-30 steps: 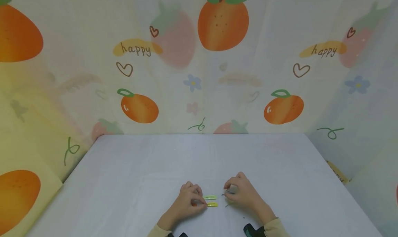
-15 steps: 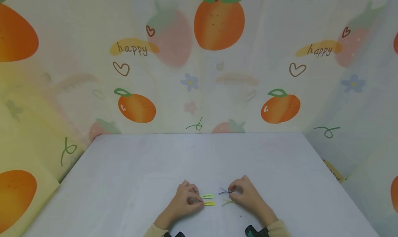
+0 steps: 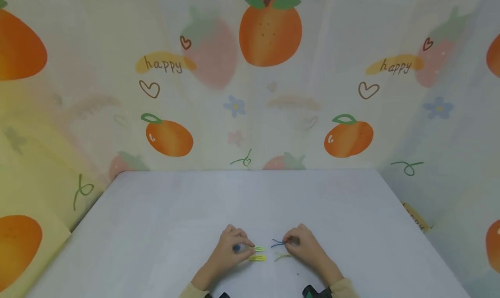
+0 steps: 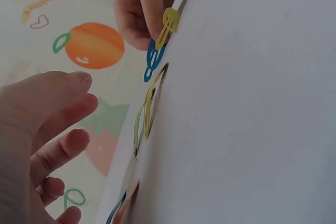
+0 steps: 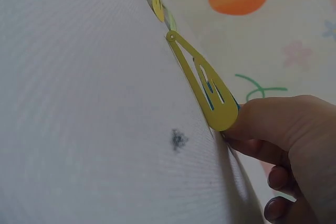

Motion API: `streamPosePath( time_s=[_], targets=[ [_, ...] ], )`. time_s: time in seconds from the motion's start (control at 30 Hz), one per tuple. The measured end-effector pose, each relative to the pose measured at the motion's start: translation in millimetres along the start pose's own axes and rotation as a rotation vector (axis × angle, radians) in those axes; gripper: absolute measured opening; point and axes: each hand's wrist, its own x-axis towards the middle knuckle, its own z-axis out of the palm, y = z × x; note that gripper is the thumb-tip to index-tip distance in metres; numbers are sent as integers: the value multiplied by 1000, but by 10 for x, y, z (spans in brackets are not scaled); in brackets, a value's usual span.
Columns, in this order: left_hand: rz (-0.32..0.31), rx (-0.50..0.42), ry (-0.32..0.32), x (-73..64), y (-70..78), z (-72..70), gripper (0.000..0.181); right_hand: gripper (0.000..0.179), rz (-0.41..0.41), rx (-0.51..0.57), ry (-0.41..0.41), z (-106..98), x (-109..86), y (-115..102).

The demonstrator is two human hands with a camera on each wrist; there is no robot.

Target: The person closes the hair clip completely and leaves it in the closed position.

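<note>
My right hand (image 3: 308,248) pinches a blue snap hair clip (image 3: 276,243) whose prongs point left, spread apart. Close in front of that hand lies a yellow snap clip (image 5: 223,116), also seen in the left wrist view (image 4: 167,27). My left hand (image 3: 229,251) is held with thumb and fingers parted, beside a green clip (image 3: 259,249) and another yellow clip (image 3: 259,258). In the left wrist view its fingers (image 4: 76,142) hold nothing. A blue clip (image 3: 236,247) shows through the gap between left thumb and fingers; an orange clip (image 4: 127,203) lies beside it.
Everything lies on a white-covered table (image 3: 175,202). A small dark speck (image 5: 179,139) marks the cloth near my right hand. Behind the table hangs a fruit-print curtain (image 3: 211,115). Black wrist straps (image 3: 314,291) show at the bottom.
My left fingertips have come away from the yellow clip and spread, uncovering a blue clip. The blue clip in my right hand now shows its spread prongs. The head view has shifted slightly.
</note>
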Motion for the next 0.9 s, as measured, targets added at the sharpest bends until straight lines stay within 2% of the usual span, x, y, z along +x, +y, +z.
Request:
streamPosePath(
  time_s=[0.13,0.37,0.47,0.6,0.77,0.9],
  targets=[
    [48,-1,13,87,52,71,12,12,-4,9,14,-6,2,-2],
    [94,75,49,221,84,269,20,16,-69,35,72,-19,-7,-14],
    [94,97,46,247,88,355,24,17,-88,51,81,-22,-6,-19],
    [59,132,24,280,105,446,25,19,-92,60,88,-30,-1,-27],
    [24,179,21,324,134,510,19,18,-41,84,60,-70,-8,-45],
    [16,163,23,327,134,521,15,15,5,100,19,-96,-10,-60]
  ],
)
